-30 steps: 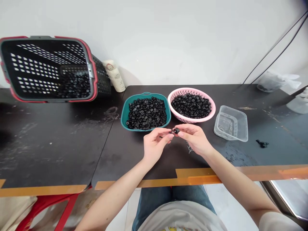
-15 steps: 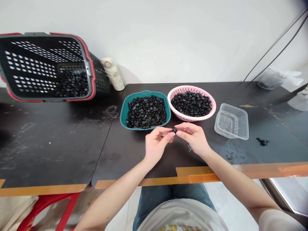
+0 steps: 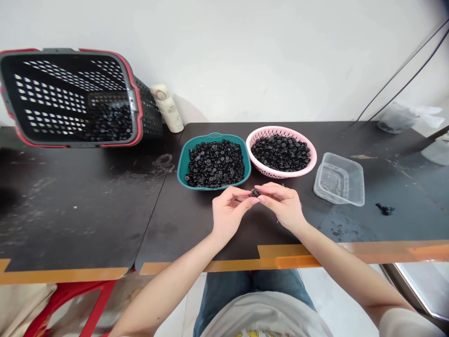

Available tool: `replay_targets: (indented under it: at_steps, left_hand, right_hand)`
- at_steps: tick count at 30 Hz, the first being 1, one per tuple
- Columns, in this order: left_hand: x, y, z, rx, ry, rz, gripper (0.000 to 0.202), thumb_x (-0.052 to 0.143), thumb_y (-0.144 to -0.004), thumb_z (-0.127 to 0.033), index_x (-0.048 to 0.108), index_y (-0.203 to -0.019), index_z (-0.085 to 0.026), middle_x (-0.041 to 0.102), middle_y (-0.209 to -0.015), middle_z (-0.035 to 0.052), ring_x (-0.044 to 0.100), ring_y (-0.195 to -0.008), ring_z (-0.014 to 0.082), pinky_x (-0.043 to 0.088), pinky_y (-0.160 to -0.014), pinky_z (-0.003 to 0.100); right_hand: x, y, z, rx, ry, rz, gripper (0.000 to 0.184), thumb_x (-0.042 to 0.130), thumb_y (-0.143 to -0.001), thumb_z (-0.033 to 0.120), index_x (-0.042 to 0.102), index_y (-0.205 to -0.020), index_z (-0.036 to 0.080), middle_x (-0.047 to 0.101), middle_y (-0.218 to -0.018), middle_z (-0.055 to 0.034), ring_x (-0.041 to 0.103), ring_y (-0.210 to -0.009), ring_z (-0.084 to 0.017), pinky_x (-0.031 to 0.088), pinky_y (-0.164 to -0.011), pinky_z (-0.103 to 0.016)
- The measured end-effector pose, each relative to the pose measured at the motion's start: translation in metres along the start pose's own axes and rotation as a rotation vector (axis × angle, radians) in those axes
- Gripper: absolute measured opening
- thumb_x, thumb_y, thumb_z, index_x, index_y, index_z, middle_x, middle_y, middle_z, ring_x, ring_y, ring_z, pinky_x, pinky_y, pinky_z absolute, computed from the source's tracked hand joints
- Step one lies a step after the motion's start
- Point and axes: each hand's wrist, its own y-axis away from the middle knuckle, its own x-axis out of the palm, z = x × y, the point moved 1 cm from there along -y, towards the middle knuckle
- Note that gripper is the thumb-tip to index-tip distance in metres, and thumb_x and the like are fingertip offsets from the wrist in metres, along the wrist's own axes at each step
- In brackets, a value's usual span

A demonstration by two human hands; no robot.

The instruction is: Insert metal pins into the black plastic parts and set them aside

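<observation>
Between both hands is a small black plastic part (image 3: 256,193), pinched at fingertip height just in front of the two baskets. My left hand (image 3: 228,208) grips it from the left with thumb and fingers. From the other side my right hand (image 3: 282,205) pinches it the same way. The fingers cover much of the part, so its exact kind is unclear. Behind my left hand stands a teal tray (image 3: 181,161) full of small black discs with holes. A pink basket (image 3: 313,159) beside it holds black cap-like pieces.
A clear plastic box (image 3: 356,187) with tiny metal pieces stands at right, near a small black pile (image 3: 385,209). At left, a large dark basket (image 3: 138,110) lies tipped with black pieces inside, beside a white bottle (image 3: 170,112). Orange tape (image 3: 242,265) lines the table's front edge.
The black part has turned a little between my fingertips, showing more of its face. My right hand has shifted slightly, covering most of the small metal pieces beneath it.
</observation>
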Motion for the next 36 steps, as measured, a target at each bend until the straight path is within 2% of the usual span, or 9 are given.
replay_targets:
  at_steps: [5, 9, 13, 16, 20, 27, 32, 36]
  left_hand:
    - [-0.001, 0.0, -0.001, 0.104, -0.141, -0.052, 0.027, 0.089, -0.066, -0.029, 0.065, -0.072, -0.017, 0.064, -0.067, -0.0037, 0.057, -0.057, 0.0074, 0.05, -0.055, 0.017]
    - [-0.001, -0.001, -0.001, 0.129, -0.131, -0.025, 0.036, 0.091, -0.064, -0.03, 0.058, -0.068, -0.017, 0.056, -0.064, -0.0061, 0.053, -0.056, 0.0067, 0.046, -0.055, 0.017]
    - [-0.001, -0.001, 0.001, 0.113, -0.033, -0.051, 0.051, 0.095, -0.057, -0.034, 0.054, -0.084, -0.02, 0.05, -0.068, -0.0091, 0.05, -0.055, 0.0059, 0.046, -0.054, 0.018]
    - [-0.001, -0.001, 0.002, 0.21, -0.021, -0.044, 0.056, 0.095, -0.057, -0.037, 0.056, -0.095, -0.022, 0.049, -0.073, -0.0088, 0.05, -0.057, 0.0056, 0.047, -0.057, 0.018]
    - [-0.002, -0.001, 0.004, 0.304, -0.046, 0.021, 0.052, 0.093, -0.061, -0.043, 0.059, -0.095, -0.022, 0.047, -0.071, -0.0076, 0.048, -0.058, 0.0069, 0.046, -0.055, 0.018]
    - [-0.003, -0.001, 0.001, 0.412, -0.184, 0.072, 0.043, 0.087, -0.069, -0.047, 0.068, -0.097, -0.022, 0.051, -0.073, -0.0039, 0.048, -0.063, 0.0095, 0.045, -0.058, 0.021]
    - [-0.006, -0.005, -0.004, 0.551, -0.295, 0.118, 0.03, 0.086, -0.074, -0.037, 0.075, -0.099, -0.024, 0.057, -0.076, -0.0021, 0.054, -0.064, 0.0103, 0.049, -0.057, 0.023]
    - [-0.006, -0.004, -0.006, 0.619, -0.395, 0.082, 0.024, 0.084, -0.077, -0.031, 0.077, -0.099, -0.026, 0.056, -0.078, -0.003, 0.056, -0.06, 0.0081, 0.05, -0.054, 0.021]
  right_hand:
    - [0.004, 0.003, -0.001, 0.031, 0.022, 0.014, 0.02, 0.079, -0.084, 0.038, 0.081, -0.103, 0.033, 0.073, -0.091, -0.0043, 0.066, -0.081, -0.018, 0.056, -0.071, -0.03]
    - [0.006, 0.005, -0.001, 0.045, -0.037, 0.071, 0.023, 0.077, -0.086, 0.039, 0.08, -0.108, 0.033, 0.07, -0.09, -0.0041, 0.063, -0.08, -0.017, 0.054, -0.07, -0.029]
    - [0.007, 0.006, -0.003, 0.095, -0.156, 0.149, 0.024, 0.076, -0.086, 0.038, 0.079, -0.11, 0.033, 0.068, -0.099, -0.0049, 0.062, -0.088, -0.018, 0.054, -0.077, -0.03]
    - [0.008, 0.006, -0.001, 0.146, -0.28, 0.233, 0.025, 0.077, -0.087, 0.037, 0.079, -0.111, 0.032, 0.068, -0.102, -0.0045, 0.063, -0.091, -0.018, 0.054, -0.079, -0.029]
    - [0.01, 0.005, 0.002, 0.238, -0.374, 0.327, 0.024, 0.077, -0.087, 0.038, 0.079, -0.109, 0.029, 0.071, -0.096, -0.0034, 0.063, -0.092, -0.017, 0.053, -0.084, -0.029]
    - [0.01, 0.005, 0.0, 0.288, -0.354, 0.325, 0.023, 0.074, -0.088, 0.041, 0.08, -0.105, 0.026, 0.075, -0.099, -0.004, 0.065, -0.096, -0.017, 0.051, -0.088, -0.028]
    - [0.006, 0.004, 0.0, 0.312, -0.378, 0.296, 0.023, 0.074, -0.089, 0.04, 0.079, -0.106, 0.026, 0.076, -0.098, -0.0033, 0.067, -0.094, -0.017, 0.051, -0.086, -0.028]
    - [0.005, 0.002, 0.003, 0.371, -0.404, 0.224, 0.029, 0.083, -0.08, 0.04, 0.076, -0.102, 0.022, 0.075, -0.088, -0.0023, 0.067, -0.081, -0.015, 0.054, -0.078, -0.027]
